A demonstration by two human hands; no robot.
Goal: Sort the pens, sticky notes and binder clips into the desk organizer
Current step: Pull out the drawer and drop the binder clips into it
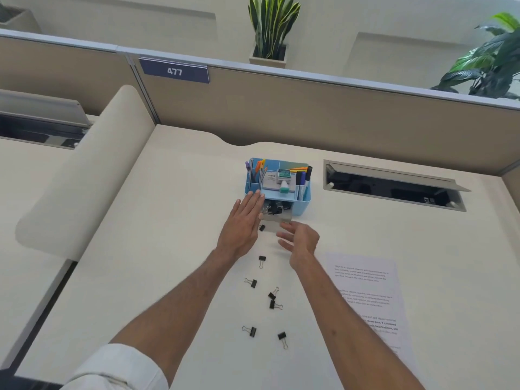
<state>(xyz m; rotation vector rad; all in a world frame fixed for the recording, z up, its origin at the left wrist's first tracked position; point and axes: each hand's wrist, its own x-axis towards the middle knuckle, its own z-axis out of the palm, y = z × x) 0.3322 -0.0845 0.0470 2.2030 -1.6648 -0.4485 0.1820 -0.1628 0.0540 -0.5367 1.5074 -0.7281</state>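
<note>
A light blue desk organizer [304,205] stands mid-desk with pens [303,179] upright in its side slots and a sticky note pad [272,181] in the middle. Its clear front drawer [277,218] is pulled out and holds several black binder clips. My left hand [244,224] lies flat with fingertips against the organizer's left front corner. My right hand [299,240] hovers open just before the drawer's front, holding nothing. Several binder clips [262,260] lie scattered on the desk between my forearms, one [262,228] right by my left hand.
A printed sheet of paper [368,299] lies on the right. An open cable hatch [394,187] sits right of the organizer. A beige partition [309,108] with a plate marked 477 closes the back; a rounded divider [92,175] bounds the left.
</note>
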